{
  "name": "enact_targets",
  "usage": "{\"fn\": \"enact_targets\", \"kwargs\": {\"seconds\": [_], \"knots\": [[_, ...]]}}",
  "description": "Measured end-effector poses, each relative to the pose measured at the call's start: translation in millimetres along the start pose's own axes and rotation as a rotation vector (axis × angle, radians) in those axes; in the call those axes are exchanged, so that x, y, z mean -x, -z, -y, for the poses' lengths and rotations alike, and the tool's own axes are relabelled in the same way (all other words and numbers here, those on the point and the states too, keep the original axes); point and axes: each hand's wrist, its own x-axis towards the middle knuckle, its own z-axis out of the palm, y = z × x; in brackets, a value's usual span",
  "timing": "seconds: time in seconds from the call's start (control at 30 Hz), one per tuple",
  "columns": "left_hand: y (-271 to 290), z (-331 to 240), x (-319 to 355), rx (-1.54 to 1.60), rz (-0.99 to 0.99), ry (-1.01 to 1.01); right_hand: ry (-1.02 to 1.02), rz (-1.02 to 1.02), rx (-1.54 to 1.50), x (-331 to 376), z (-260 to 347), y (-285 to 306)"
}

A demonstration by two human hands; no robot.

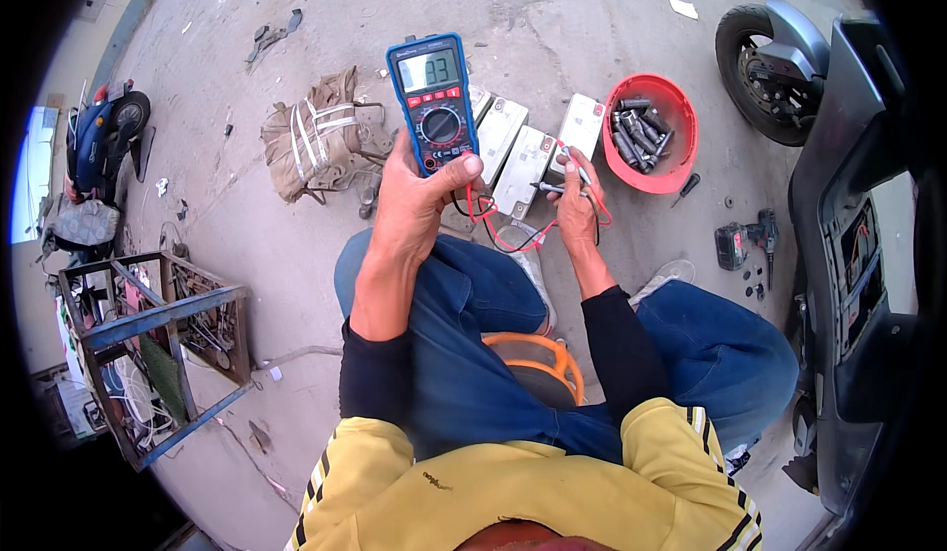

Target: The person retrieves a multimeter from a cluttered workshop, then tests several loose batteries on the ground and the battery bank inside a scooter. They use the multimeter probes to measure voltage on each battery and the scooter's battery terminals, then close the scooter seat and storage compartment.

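My left hand (406, 204) is closed around a blue-and-black multimeter (434, 107), its lit display facing up and its dial below. Red and black test leads (513, 247) hang from the meter's lower end and run across to my right hand (578, 218). There the fingers pinch the two test probes (548, 188), whose tips point toward a pale box-shaped battery (523, 172). Whether they touch its terminals I cannot tell. Another battery (501, 131) lies just beyond it, partly behind the meter, and a third battery (580, 123) sits beside it to the right.
A red bowl-shaped container (687, 161) of metal sockets stands right of the batteries, with a screwdriver (687, 190) and cordless drill (764, 237) nearby. A scooter (838, 156) borders the right. Left are a strapped brown bundle (311, 137) and metal frame (168, 316). An orange-rimmed seat (562, 364) is under me.
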Motion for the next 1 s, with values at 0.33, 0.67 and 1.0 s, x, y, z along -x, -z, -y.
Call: {"fn": "enact_targets", "kwargs": {"seconds": [0.33,0.67,1.0], "knots": [[21,-5,-1,0.075,-0.073,-0.051,-0.004,0.123,-0.081,-10,-9,-76],[28,-6,-3,0.105,-0.073,-0.005,0.009,0.158,-0.066,-18,-24,-106],[31,-6,-2,0.108,-0.077,0.013,0.061,0.151,0.054,-23,-24,-114]]}}
